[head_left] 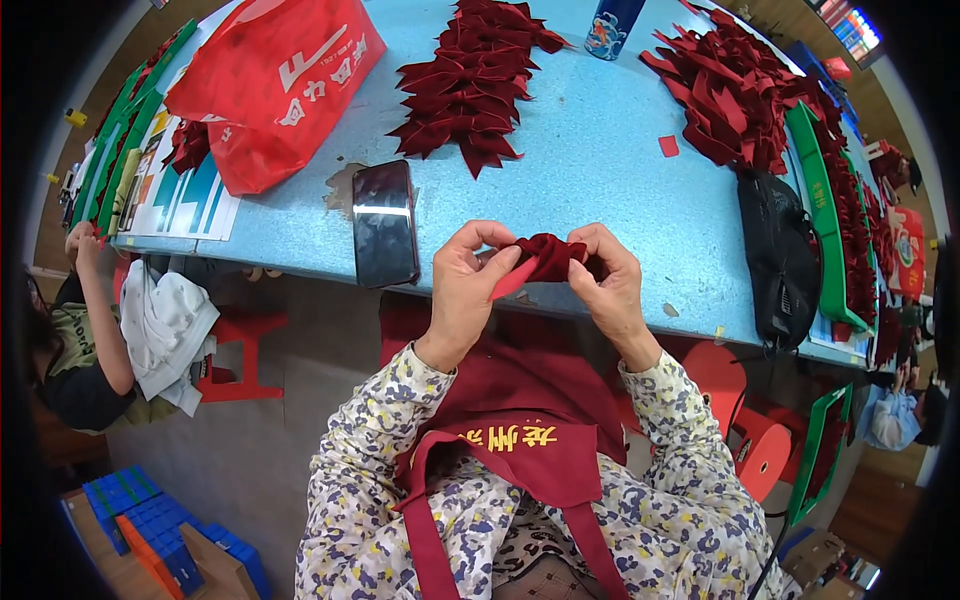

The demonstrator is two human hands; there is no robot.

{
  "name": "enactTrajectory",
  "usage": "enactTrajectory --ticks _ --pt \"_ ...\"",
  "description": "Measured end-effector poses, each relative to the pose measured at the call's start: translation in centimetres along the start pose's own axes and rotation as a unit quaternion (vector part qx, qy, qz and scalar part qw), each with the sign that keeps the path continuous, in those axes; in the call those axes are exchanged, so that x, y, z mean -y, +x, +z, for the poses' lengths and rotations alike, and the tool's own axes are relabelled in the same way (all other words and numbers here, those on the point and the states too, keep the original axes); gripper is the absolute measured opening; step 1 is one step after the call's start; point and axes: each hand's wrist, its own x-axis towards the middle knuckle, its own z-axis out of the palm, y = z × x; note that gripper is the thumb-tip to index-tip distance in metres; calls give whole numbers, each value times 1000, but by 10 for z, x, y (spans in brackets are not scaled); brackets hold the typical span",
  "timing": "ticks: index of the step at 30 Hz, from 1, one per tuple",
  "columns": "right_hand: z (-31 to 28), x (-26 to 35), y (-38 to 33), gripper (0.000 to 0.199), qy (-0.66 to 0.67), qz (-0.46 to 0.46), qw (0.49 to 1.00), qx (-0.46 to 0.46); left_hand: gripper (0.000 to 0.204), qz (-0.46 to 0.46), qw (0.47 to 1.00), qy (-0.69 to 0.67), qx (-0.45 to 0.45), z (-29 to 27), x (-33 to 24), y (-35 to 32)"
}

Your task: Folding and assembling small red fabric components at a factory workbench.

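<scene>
Both hands pinch a dark red velvet piece (548, 257) held in the air just over the table's (620, 190) near edge: the left hand (468, 285) closes thumb and fingers on its left end, the right hand (612, 283) on its right. The fold looks loose, so a slack pinch could let it spring open. If dropped, the piece could fall past the edge into the lap, away from the phone (384, 222) and the bows (470, 80).

The light blue table (600, 170) carries a phone (384, 222), red bag (275, 80), and dark red bow piles (470, 80).
</scene>
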Motion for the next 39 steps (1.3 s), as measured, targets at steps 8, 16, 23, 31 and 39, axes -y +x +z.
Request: enactTrajectory --ticks 8,16,23,31,39 --pt "1 -17 -17 7 -21 -68 997 -23 4 -6 985 165 55 -5 -3 -13" --pt "-23 -29 32 7 -43 -71 997 -2 6 14 970 237 53 11 3 39" --pt "-6 -24 14 6 -55 -45 997 6 8 59 966 252 19 -1 7 24" --pt "4 -25 -6 3 4 -4 1000 -3 14 -231 966 -117 6 -8 8 -3" --pt "2 -20 -7 3 68 20 997 5 11 -4 997 73 -2 5 8 -11"
